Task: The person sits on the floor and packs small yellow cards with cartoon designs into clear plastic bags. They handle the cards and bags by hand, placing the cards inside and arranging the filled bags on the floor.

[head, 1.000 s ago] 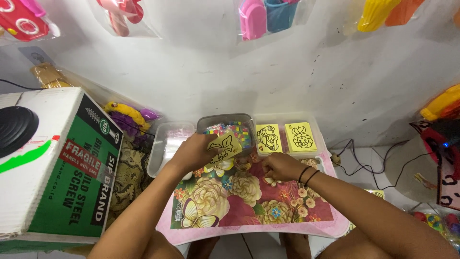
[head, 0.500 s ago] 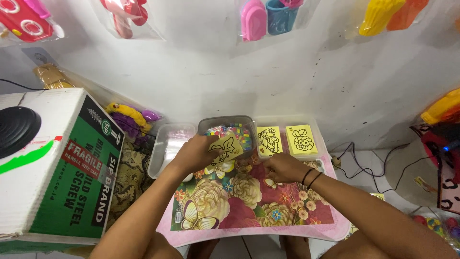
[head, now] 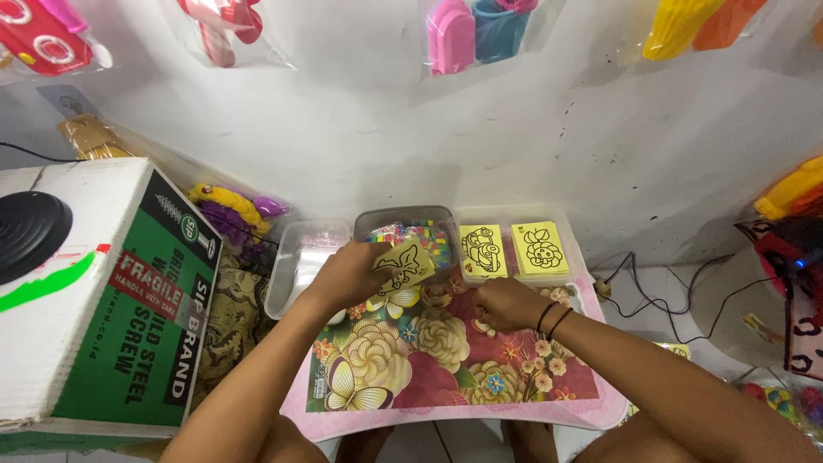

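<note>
L hand (head: 351, 273): fingers closed, pinching yellow card (head: 403, 264) by its left edge; card tilted, held just above tray front, black butterfly outline on it.
R hand (head: 506, 303): fingers curled in, loose fist, knuckles resting on mat (head: 446, 360); can't tell if anything is inside. Black bands at wrist.
Card loc.: between the two hands, over far edge of mat, in front of bead tray (head: 411, 230).
Bead tray: clear plastic, dark rim, filled w/ small multicolour bits; touching mat's far edge.
Empty tub (head: 296, 266): clear, left of bead tray, just beside L hand.
Card box (head: 514, 249): clear, right of bead tray; holds two yellow cards side by side, car outline left, flower-face outline right.
Mat: floral print, pink border, on low table over person's knees.
Carton (head: 94, 300): white/green cardboard, far left, black disc on top.
Wall (head: 386, 129): white, scuffed; bagged plastic toys hung along top.
Cables (head: 669, 291): black, on floor at right.
</note>
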